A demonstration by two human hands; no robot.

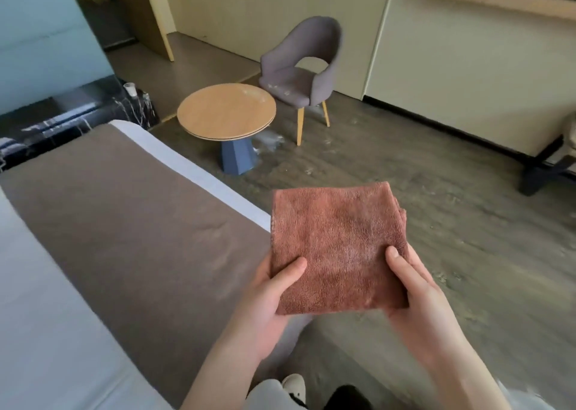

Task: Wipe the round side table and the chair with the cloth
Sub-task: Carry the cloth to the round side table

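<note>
The round side table (226, 110) stands left of the chair (299, 66), beyond the bed (124, 222)

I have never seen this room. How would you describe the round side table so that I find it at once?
Start at the bed on the left and look past its far corner. There stands the round side table, just before the grey chair. Its light wooden top on a blue pedestal sets it apart.

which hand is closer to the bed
The left hand is nearer: it holds the folded cloth at its left edge, just past the bed corner. The right hand grips the cloth's right edge, out over the floor.
</note>
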